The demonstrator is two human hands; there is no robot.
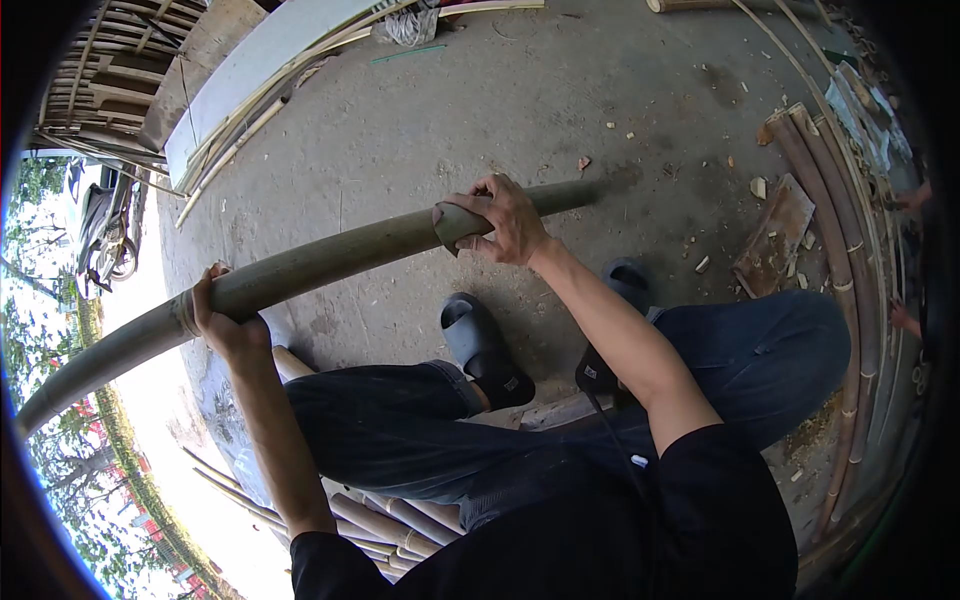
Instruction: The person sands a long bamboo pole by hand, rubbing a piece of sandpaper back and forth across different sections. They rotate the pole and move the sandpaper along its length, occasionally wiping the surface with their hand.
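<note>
A long green bamboo pole (340, 250) runs slantwise across the head view, from the left edge to past the middle. My left hand (228, 315) is wrapped around it close to a node, with the thumb over the near side. Farther along the pole, my right hand (505, 222) presses a curled greenish-brown sheet (455, 226) around it. The sheet bends over the pole like a sleeve; its exact kind is not clear. The pole's far tip lies beyond my right hand, above the concrete floor.
More bamboo poles (838, 270) lie along the right side, and several others (390, 525) are below left. A worn board (775, 235) and wood chips rest on the concrete floor (400, 120). A motorbike (105, 225) stands outside left. Another person's hand (908, 318) shows at the right edge.
</note>
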